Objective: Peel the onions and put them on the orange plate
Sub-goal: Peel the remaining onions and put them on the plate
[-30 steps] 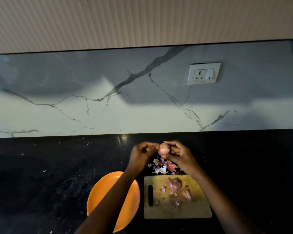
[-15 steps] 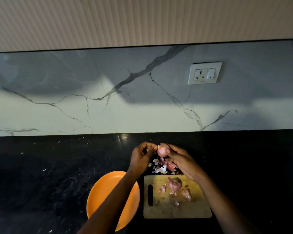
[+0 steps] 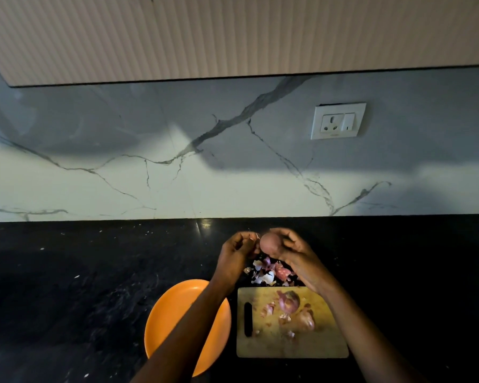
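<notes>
The right hand (image 3: 293, 251) cupped a small onion (image 3: 268, 242) in curled fingers, raised above the black counter just beyond the far edge of the cutting board (image 3: 329, 342). The left hand (image 3: 237, 251), close beside the onion, pinched a thin flake of skin (image 3: 256, 236) between thumb and fingertips. Two more onions (image 3: 288, 301) lay on the board among scraps, and a heap of peels (image 3: 268, 273) sat between the board and the hands. The orange plate (image 3: 174, 308), left of the board, showed nothing on its visible part. To my eye the peeling would go best by pulling the flake away along the bulb while turning the onion, letting scraps drop on the heap, not the plate.
</notes>
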Demonstrator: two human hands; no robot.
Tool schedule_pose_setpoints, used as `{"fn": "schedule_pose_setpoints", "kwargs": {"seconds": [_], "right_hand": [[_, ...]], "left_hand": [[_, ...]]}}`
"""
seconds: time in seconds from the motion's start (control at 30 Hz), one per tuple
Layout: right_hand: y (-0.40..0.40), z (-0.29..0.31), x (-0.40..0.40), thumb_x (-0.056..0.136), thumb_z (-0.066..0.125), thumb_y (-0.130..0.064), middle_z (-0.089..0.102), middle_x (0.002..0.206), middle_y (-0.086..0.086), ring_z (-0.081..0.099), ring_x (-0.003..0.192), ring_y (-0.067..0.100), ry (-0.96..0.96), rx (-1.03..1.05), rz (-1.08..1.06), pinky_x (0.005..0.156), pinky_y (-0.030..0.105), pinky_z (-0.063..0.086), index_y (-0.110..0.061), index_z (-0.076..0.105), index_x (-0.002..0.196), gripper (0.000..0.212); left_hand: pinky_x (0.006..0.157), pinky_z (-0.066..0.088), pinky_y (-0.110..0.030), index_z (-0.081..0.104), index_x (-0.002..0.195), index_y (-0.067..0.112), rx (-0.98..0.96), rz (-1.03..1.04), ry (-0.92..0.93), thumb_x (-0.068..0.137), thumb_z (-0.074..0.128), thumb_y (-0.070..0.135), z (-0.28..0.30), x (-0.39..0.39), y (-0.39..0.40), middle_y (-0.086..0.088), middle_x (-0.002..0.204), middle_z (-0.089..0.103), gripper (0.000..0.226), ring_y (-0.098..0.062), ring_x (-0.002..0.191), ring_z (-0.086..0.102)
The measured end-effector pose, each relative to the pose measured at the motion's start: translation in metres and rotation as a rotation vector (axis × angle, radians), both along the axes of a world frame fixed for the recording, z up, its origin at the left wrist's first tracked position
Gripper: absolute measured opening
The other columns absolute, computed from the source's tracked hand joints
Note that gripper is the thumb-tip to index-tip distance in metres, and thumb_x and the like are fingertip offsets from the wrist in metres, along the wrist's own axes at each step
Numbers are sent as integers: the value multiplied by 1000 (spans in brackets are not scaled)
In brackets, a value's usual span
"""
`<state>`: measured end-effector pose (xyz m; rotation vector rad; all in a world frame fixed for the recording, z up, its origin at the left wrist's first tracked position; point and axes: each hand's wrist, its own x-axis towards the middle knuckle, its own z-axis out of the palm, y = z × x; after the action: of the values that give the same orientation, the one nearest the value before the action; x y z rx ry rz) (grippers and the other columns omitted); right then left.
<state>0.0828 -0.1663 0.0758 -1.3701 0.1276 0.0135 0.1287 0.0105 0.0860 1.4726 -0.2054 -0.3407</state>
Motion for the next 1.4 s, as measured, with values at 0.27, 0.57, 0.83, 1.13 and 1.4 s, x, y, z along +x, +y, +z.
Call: {"fn": "schedule_pose_setpoints", "kwargs": {"seconds": [0.27,0.57,0.83,1.13,1.4], "right_hand": [[-4,2,-4,88,68,-22,70,124,9,66,118,25,-11,0,38,97,39,53,-13,63,125,38],[-7,5,-5,94,64,-11,72,119,8,70,110,24,24,-69,80,94,36,56,-12,63,126,32],[-2,3,-9,98,58,-10,71,121,11,71,105,22,58,-16,90,92,36,54,-8,61,129,31],[-6,7,-3,101,52,-10,68,125,9,67,109,18,30,53,19,84,29,55,-11,59,130,30],[-6,9,-3,102,52,-13,71,118,7,69,107,20,7,-3,15,82,30,55,-10,63,123,24]], "left_hand": [[77,55,-21,77,106,16,264,-41,-298,91,72,19,2,5,4,-1,95,75,16,-7,86,70],[62,43,-10,75,85,17,399,-2,-491,87,77,14,5,6,8,0,79,69,4,1,70,61],[72,50,-10,76,99,19,362,33,-437,91,71,10,0,-1,7,9,92,73,13,3,84,68],[89,57,-31,75,112,25,210,-47,-295,92,71,25,-1,4,0,-3,107,73,20,-15,101,70],[81,55,-22,73,103,11,163,-41,-306,93,69,13,-1,1,-4,-2,98,72,12,-15,93,69]]}}
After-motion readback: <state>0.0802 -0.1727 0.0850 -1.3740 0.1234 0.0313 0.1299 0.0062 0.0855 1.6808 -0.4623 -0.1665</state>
